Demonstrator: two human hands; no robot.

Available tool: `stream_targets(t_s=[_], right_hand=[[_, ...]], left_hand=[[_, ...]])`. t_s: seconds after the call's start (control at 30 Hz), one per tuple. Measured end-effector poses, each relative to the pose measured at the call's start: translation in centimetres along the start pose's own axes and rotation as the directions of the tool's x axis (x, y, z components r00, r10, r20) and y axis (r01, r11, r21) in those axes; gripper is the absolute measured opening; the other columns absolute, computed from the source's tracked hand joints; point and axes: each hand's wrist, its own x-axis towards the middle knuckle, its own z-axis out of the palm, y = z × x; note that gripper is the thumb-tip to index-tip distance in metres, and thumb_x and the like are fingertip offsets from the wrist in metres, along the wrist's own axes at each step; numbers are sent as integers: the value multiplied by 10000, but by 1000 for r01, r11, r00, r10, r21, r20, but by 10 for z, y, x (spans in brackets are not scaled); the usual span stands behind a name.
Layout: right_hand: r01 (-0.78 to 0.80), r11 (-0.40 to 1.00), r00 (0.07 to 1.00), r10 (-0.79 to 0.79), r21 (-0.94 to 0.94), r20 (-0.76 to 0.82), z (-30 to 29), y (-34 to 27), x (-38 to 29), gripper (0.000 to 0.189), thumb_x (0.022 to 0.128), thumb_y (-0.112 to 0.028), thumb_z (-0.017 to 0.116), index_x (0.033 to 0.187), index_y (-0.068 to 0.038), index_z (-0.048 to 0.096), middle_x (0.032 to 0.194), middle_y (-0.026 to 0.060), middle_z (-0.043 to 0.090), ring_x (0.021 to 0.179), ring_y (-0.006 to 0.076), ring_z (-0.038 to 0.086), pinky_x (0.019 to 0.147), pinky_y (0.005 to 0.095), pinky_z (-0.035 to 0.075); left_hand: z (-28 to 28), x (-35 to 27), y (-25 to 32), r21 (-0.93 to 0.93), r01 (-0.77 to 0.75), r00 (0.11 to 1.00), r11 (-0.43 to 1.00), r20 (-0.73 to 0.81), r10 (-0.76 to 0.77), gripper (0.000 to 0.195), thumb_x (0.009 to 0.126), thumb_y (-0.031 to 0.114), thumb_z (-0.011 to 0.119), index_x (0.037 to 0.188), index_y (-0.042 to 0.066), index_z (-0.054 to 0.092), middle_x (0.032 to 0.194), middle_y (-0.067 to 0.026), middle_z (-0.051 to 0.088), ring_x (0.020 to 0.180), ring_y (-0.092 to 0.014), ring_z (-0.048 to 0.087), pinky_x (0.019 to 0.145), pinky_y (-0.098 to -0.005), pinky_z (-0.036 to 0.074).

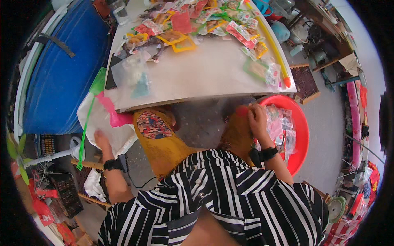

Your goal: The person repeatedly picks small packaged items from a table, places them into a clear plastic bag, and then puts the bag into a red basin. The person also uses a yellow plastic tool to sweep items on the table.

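Observation:
My left hand (103,140) is blurred at the left, over a white sack (92,115) beside my left knee. Its fingers are too smeared to read. On the right, my right hand (258,119) hovers by my right knee, at the rim of a red plastic basin (303,129). Clear plastic packets (284,126) fill part of that basin, one pinkish packet (272,123) lying close to the hand. A blurred red patch (242,110) shows near the fingertips; whether it is held cannot be told. Before me, small snack packets (181,23) lie heaped on a white table (197,73).
A clear plastic bag (130,70) and a pink plastic bag (114,113) lie at the table's left. A yellow tube (272,46) runs along its right edge. A blue barrel (64,67) and a green plastic fork-ended tool (84,138) stand left. A drinking glass (121,13) is at the back.

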Motion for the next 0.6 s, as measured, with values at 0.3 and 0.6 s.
stream_targets(t_s=[0.3, 0.6], right_hand=[[-87, 906, 988, 27, 413, 149, 10, -54, 39, 213, 756, -125, 549, 924, 4, 527, 901, 160, 547, 846, 293, 532, 732, 327, 426], [-246, 449, 833, -355, 859, 425, 53, -75, 101, 185, 823, -211, 513, 917, -54, 487, 919, 111, 544, 866, 257, 543, 743, 376, 436]], left_hand=[[-66, -47, 212, 162, -873, 445, 459, -117, 888, 284, 754, 113, 483, 1000, -19, 534, 1062, -198, 521, 1001, -328, 481, 859, -401, 362], [10, -149, 352, -161, -986, 5, 40, 214, 977, 271, 672, 144, 528, 927, 82, 594, 1028, -96, 546, 1035, -290, 451, 899, -434, 299]])
